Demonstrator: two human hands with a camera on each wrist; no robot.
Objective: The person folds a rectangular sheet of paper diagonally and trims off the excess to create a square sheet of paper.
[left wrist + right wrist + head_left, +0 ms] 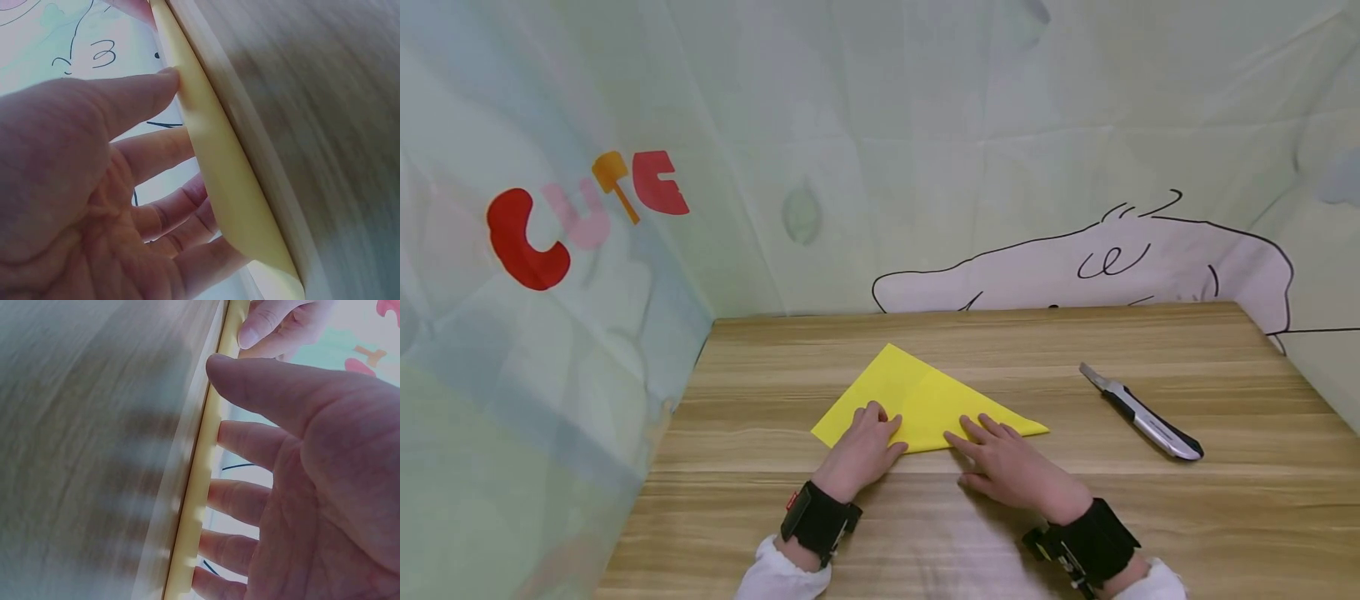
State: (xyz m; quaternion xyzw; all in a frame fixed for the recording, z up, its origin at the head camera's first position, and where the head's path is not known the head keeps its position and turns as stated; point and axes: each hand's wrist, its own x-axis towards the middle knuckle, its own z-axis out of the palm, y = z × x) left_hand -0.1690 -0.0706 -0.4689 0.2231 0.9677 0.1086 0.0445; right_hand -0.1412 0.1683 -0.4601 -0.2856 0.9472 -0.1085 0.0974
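A sheet of yellow paper (913, 387), folded into a triangle, lies on the wooden table with its fold along the near side. My left hand (861, 457) rests on the left part of it, fingertips on the sheet and thumb at the near edge. In the left wrist view the paper (215, 162) bulges up along that folded edge. My right hand (1018, 471) spreads its fingers on the right part; in the right wrist view its fingertips touch the paper (197, 487) while the thumb is at the edge.
A utility knife (1150, 421) with a silver and black handle lies to the right of the paper, blade pointing up and left. The wooden table (760, 375) ends at a printed cloth backdrop (820, 150) behind and on the left.
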